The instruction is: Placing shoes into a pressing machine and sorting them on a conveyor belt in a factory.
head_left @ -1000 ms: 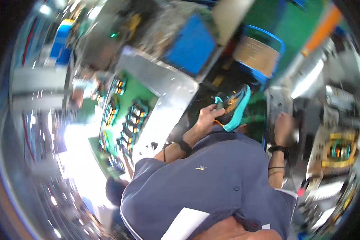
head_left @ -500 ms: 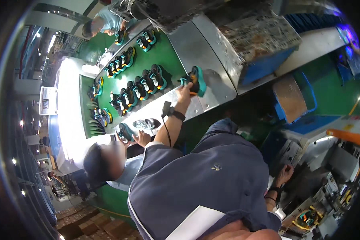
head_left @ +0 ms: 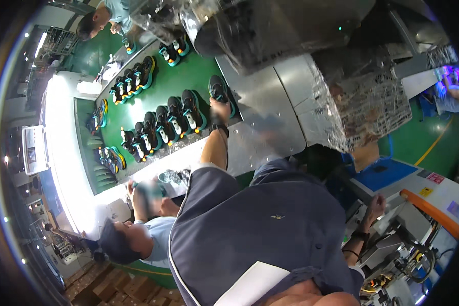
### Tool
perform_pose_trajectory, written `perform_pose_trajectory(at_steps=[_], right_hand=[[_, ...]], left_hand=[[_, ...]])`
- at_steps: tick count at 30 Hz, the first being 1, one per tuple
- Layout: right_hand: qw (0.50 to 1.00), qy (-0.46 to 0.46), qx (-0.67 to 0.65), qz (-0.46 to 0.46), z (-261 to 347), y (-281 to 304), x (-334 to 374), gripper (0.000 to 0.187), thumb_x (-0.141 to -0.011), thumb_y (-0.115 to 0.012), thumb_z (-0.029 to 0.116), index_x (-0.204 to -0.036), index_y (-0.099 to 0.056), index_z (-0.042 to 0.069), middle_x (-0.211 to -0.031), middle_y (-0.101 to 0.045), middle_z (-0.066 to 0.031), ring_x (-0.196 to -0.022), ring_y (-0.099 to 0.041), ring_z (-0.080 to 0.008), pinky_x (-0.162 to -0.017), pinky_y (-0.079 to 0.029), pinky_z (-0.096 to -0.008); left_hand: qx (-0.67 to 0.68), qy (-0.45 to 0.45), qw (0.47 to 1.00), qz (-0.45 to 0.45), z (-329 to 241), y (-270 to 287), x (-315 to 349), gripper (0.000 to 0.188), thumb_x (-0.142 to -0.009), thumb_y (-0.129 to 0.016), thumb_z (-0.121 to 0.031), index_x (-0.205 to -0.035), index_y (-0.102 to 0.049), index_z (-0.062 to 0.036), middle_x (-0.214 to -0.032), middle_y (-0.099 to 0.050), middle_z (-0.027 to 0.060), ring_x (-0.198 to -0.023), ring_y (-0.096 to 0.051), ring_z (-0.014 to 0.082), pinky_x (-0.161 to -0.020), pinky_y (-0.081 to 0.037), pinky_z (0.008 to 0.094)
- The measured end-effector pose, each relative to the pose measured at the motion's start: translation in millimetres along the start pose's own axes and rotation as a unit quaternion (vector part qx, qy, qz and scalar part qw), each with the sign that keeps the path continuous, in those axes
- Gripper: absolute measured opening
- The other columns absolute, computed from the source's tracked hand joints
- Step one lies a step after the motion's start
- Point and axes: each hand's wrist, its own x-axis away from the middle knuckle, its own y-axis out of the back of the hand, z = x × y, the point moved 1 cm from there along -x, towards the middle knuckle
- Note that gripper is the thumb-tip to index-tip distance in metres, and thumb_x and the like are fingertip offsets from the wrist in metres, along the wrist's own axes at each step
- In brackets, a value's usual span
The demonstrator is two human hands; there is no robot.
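The right hand (head_left: pixel 376 205) rests by a grey machine (head_left: pixel 392 239), fingers curled, grip unclear. Farther out, the left hand (head_left: pixel 220 108) clasps a black shoe (head_left: pixel 218 91) at the green belt's (head_left: pixel 188 76) edge; more shoes (head_left: pixel 168 120) line up left of it.

- Left arm: bare forearm stretched forward and up from a short dark sleeve, nearly straight, dark band at the wrist.
- Left hand (head_left: pixel 220 108): far from the body, back of the hand upward, fingers curled downward; the grip itself cannot be made out.
- Right arm: lowered at the side, bent, bands on the wrist.
- Right hand (head_left: pixel 377 203): loosely curled, fingers drawn in.
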Motion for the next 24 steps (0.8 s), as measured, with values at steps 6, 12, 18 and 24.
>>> perform_pose_trajectory(at_steps=[6, 12, 18, 24], right_hand=[[0.976, 0.121, -0.152, -0.098, 191, 40, -61, 0.022, -0.088, -0.061, 0.003, -0.109, -0.064, 0.002, -0.109, -0.066, -0.0112, -0.1, -0.062, -0.0251, -0.086, -0.049, -0.0343], [0.892, 0.337, -0.282, -0.107, 320, 32, -105, 0.017, -0.091, -0.059, 0.006, -0.107, -0.062, 0.003, -0.117, -0.063, -0.0104, -0.106, -0.06, -0.026, -0.086, -0.049, -0.0353], [0.89, 0.31, -0.327, -0.071, 342, 14, -111, 0.014, -0.086, -0.063, 0.005, -0.099, -0.062, 0.003, -0.104, -0.065, -0.0116, -0.094, -0.061, -0.0308, -0.082, -0.049, -0.0408], [0.873, 0.308, -0.36, -0.118, 349, 16, -116, 0.015, -0.072, -0.068, 0.0, -0.084, -0.063, 0.006, -0.091, -0.067, -0.0084, -0.084, -0.063, -0.0294, -0.074, -0.049, -0.0383]], left_hand=[[0.04, -0.03, 0.999, 0.01, -18, 72, -68, 0.074, -0.079, -0.076, -0.041, -0.131, -0.045, 0.0016, -0.125, -0.054, 0.0191, -0.115, -0.054, 0.0298, -0.102, -0.041, 0.038], [0.195, -0.405, 0.861, -0.238, -285, 339, -165, 0.049, -0.095, -0.063, -0.027, -0.128, -0.052, 0.0065, -0.117, -0.065, 0.0138, -0.103, -0.06, 0.0165, -0.092, -0.045, 0.0289], [-0.012, -0.378, 0.926, -0.003, -569, 306, -115, 0.079, -0.086, -0.065, -0.055, -0.129, -0.049, 0.0088, -0.109, -0.064, 0.015, -0.096, -0.06, 0.0204, -0.089, -0.043, 0.0285], [-0.165, -0.387, 0.9, 0.114, -640, 201, -224, 0.074, -0.08, -0.067, -0.06, -0.118, -0.058, 0.0024, -0.108, -0.065, 0.0109, -0.092, -0.063, 0.0255, -0.079, -0.05, 0.036]])
